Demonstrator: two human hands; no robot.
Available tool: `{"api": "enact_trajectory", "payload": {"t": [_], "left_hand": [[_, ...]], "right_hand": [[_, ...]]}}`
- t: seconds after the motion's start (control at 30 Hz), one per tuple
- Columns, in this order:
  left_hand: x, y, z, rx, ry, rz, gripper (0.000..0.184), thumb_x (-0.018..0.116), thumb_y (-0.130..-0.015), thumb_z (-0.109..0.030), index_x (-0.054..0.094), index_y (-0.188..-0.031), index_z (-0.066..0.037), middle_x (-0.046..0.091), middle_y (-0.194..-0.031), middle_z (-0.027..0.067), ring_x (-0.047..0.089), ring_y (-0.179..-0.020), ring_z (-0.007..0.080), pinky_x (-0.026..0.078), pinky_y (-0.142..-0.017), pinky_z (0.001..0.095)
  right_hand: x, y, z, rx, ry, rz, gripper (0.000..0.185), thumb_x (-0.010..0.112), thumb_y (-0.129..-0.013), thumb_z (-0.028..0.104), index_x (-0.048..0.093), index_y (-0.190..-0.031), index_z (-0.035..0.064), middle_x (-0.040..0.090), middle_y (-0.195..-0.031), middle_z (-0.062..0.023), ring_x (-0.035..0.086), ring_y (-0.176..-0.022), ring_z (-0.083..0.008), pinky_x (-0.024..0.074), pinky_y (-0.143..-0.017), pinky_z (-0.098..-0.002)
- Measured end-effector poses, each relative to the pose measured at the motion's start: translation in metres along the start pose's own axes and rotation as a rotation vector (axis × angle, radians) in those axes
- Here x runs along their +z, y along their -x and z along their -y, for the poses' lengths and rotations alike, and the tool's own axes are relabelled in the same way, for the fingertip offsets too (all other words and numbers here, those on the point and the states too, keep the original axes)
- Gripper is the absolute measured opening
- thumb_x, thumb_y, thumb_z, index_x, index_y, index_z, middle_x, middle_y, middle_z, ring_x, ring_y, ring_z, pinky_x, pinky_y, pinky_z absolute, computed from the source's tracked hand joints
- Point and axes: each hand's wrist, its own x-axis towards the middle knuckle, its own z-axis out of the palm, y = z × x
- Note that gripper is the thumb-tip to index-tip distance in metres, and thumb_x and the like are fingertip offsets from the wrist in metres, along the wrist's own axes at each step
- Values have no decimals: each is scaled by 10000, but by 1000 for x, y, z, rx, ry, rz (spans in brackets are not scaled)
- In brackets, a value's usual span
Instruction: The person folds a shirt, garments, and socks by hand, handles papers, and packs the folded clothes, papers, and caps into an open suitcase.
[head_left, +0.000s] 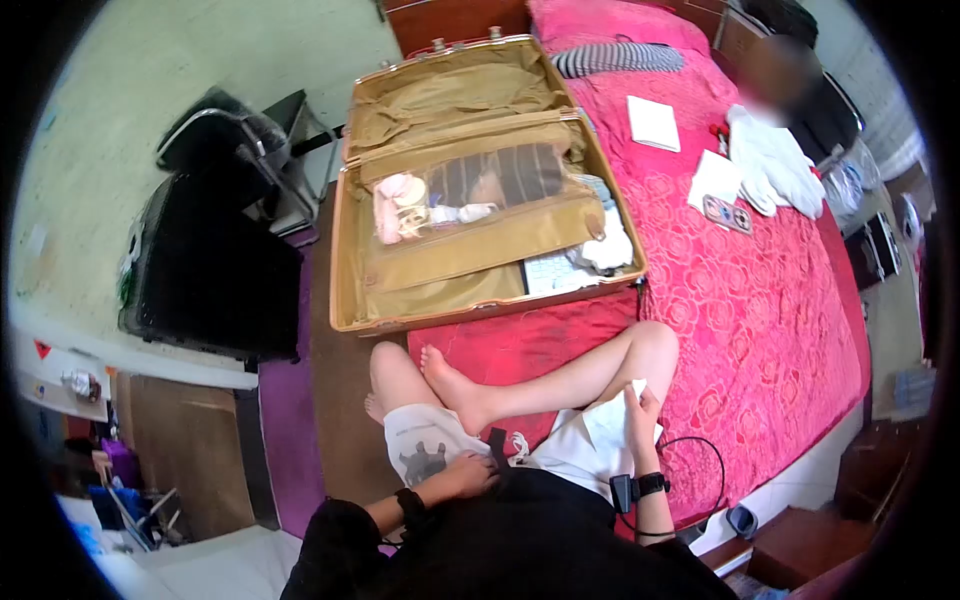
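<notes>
- Under everything is the pink bed; you sit at its near end.
- The tan suitcase lies open in front of you, lid on the far side.
- Your bent legs stand between you and its near edge.
- Its divider, with a clear pocket, covers much of the base. Inside the pocket you see dark striped cloth and a pink item.
- A white bundle shows in the base's right side.
- White cloth lies toward the bed's right edge.
- Your left hand rests on your lap; you cannot tell whether it grips anything.
- Your right hand is closed on a white item above your right thigh; its lower extent blends with your shorts.
- A phone lies near the white cloth.
- A thin black cable loops over the bed beside your right wrist.
</notes>
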Motion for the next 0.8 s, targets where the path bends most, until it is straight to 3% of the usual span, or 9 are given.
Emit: {"api": "enact_trajectory", "payload": {"t": [0.13,0.23,0.33,0.43,0.53,0.63,0.73,0.8], "left_hand": [[17,-16,15,94,-125,38,355,498,-871,-325,667,-922,-17,643,-997,169,610,-952,295,454,-842,415],[18,-26,16,-41,-85,139,324,532,-842,-294,670,-875,-3,653,-919,190,627,-880,336,482,-788,434],[14,-17,14,-25,18,61,287,560,-811,-258,669,-833,6,654,-866,198,629,-835,368,494,-756,453],[11,-20,10,-110,44,153,266,572,-798,-238,664,-825,10,651,-878,208,623,-845,383,490,-759,463],[-4,-9,4,-56,26,145,280,551,-816,-263,668,-853,-11,655,-926,175,618,-913,339,469,-795,452],[5,-5,17,179,-188,35,284,526,-832,-282,671,-886,-44,651,-990,120,592,-982,275,428,-845,426],[19,-9,22,195,-266,-80,184,543,-795,-247,664,-892,-147,622,-943,46,553,-950,234,386,-833,401],[15,-15,20,125,-245,41,221,530,-815,-263,673,-881,-108,645,-962,73,571,-970,234,393,-854,409]], "right_hand": [[-4,-3,-11,-56,24,-7,136,605,-883,140,625,-916,10,538,-722,49,445,-631,-40,355,-547,-213],[-4,-3,-11,-51,34,-2,151,611,-878,142,625,-924,-1,596,-766,13,514,-680,-58,415,-602,-222],[-6,-6,-20,-52,85,-9,159,617,-872,142,627,-930,-6,618,-780,-2,539,-696,-69,435,-620,-236],[-4,-4,-18,-55,89,-28,174,626,-866,153,633,-933,-8,618,-759,-7,538,-686,-72,436,-612,-242],[-5,-10,-31,-81,92,-56,199,634,-859,174,639,-922,-15,613,-737,-13,536,-682,-72,435,-608,-244],[-1,-10,-25,-86,72,-56,210,632,-858,181,639,-916,-21,613,-733,-11,530,-667,-68,433,-594,-244],[0,-9,-25,-99,66,-58,209,622,-871,188,640,-916,-15,608,-719,-3,522,-640,-67,429,-570,-245],[-4,-8,-25,-70,42,-11,211,620,-878,197,642,-916,-9,615,-726,-6,535,-645,-71,433,-569,-241]]}}
